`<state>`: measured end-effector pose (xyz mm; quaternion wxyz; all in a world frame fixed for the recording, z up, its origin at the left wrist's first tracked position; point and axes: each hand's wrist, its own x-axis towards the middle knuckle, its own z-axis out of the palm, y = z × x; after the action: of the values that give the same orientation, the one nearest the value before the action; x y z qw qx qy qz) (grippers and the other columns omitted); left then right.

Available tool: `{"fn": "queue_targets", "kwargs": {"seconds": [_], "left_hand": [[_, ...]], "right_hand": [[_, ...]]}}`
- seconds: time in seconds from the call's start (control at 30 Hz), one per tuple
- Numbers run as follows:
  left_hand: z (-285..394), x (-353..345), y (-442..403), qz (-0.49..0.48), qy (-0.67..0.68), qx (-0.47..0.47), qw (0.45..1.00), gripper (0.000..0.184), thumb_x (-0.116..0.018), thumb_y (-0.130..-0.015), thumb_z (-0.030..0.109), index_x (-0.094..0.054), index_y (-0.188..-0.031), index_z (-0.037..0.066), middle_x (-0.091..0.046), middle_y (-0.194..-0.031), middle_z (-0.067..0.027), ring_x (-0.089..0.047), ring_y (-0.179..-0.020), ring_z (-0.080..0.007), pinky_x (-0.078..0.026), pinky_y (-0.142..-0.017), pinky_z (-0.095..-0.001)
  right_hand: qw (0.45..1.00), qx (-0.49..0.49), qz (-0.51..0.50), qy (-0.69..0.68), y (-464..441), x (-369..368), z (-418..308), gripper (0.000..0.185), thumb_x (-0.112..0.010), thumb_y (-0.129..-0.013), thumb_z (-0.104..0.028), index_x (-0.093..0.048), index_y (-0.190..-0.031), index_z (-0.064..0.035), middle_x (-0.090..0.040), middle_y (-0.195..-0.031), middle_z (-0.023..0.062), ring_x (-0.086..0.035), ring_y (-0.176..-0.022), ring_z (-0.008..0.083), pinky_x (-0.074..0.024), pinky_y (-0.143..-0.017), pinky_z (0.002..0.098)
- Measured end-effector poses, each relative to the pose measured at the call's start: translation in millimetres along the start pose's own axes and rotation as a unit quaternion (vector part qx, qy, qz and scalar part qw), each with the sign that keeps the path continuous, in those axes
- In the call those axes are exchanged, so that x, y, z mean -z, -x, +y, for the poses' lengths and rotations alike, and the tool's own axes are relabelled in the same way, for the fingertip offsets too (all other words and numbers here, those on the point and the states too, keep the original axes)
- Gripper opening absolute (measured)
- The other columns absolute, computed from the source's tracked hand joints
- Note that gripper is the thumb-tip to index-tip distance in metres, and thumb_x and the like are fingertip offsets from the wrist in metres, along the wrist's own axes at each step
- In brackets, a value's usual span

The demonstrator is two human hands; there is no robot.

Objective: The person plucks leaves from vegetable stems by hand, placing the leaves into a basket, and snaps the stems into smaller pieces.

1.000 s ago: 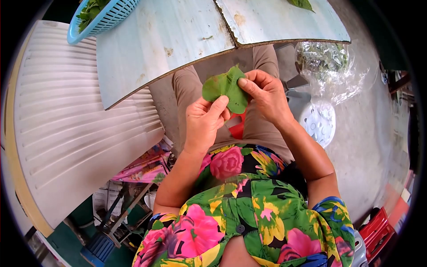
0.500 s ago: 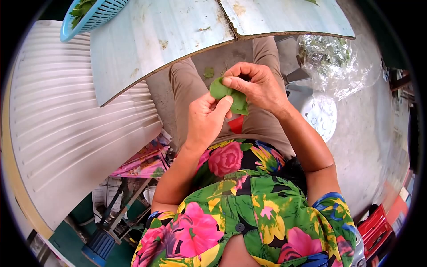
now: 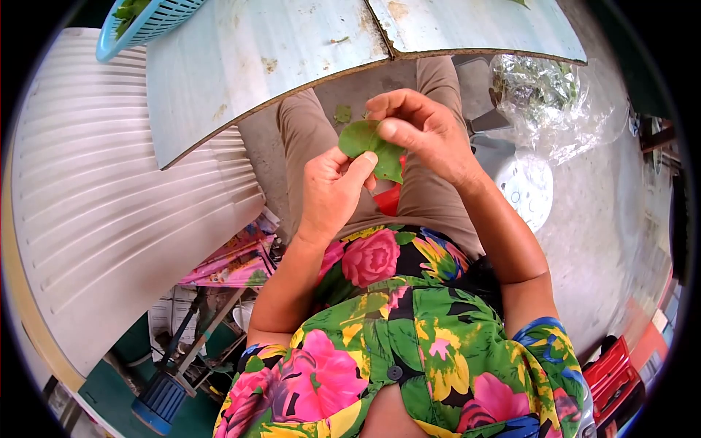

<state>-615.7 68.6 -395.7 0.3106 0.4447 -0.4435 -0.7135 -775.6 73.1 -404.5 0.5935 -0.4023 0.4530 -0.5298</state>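
My left hand (image 3: 332, 186) pinches a broad green leaf (image 3: 361, 137) between thumb and fingers, above my lap. The leaf lies fairly flat, its face turned up toward me. At its upper right edge is my right hand (image 3: 434, 139), with the thumb overlapping the leaf and the index finger stretched apart from the thumb. Whether a thin strand hangs from the right fingertips is too small to tell. Below the leaf, between my thighs, a red object (image 3: 388, 201) shows in part.
A pale blue tabletop (image 3: 248, 66) lies ahead, with a blue basket (image 3: 150, 33) of leaves at its left. A clear plastic bag (image 3: 577, 135) of greenery sits right, by a white round patterned surface (image 3: 531, 191). A ridged white panel (image 3: 124, 190) stands left. A leaf scrap (image 3: 342, 113) lies on the floor.
My right thumb and index finger have parted from their pinch on the leaf. The leaf is spread flatter and sits slightly farther left, still in my left hand.
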Motion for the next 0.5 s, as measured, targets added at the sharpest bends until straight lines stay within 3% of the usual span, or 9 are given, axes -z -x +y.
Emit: {"fn": "queue_targets", "kwargs": {"seconds": [0.17,0.37,0.5], "left_hand": [[4,-4,1,0.007,-0.019,0.011,1.0,0.012,-0.053,-0.08,0.006,-0.059,-0.086,-0.003,-0.057,-0.069,0.0001,-0.049,-0.055,-0.0046,-0.038,-0.05,-0.0179],[3,-5,0,0.004,-0.023,0.015,1.0,0.012,-0.054,-0.079,0.006,-0.06,-0.085,-0.003,-0.057,-0.068,0.0,-0.049,-0.054,-0.0047,-0.038,-0.05,-0.0179],[1,-2,0,-0.001,-0.013,0.019,1.0,0.012,-0.054,-0.079,0.005,-0.06,-0.084,-0.003,-0.057,-0.068,-0.0002,-0.049,-0.053,-0.0051,-0.039,-0.05,-0.0181]], "right_hand": [[0.998,-0.021,0.009,0.057,1,-7,12,0.021,-0.053,-0.085,-0.022,-0.055,-0.08,-0.0015,-0.051,-0.064,-0.0037,-0.044,-0.057,0.0026,-0.0386,-0.049,0.0184],[0.995,-0.042,0.069,0.059,-3,-10,17,0.033,-0.048,-0.088,-0.031,-0.05,-0.069,-0.0037,-0.043,-0.059,-0.0046,-0.038,-0.054,0.0024,-0.0339,-0.046,0.0195],[0.988,-0.071,0.112,0.077,-7,8,14,0.03,-0.048,-0.087,-0.031,-0.051,-0.07,-0.0061,-0.048,-0.062,-0.0036,-0.041,-0.055,0.0033,-0.035,-0.051,0.0181]]}}
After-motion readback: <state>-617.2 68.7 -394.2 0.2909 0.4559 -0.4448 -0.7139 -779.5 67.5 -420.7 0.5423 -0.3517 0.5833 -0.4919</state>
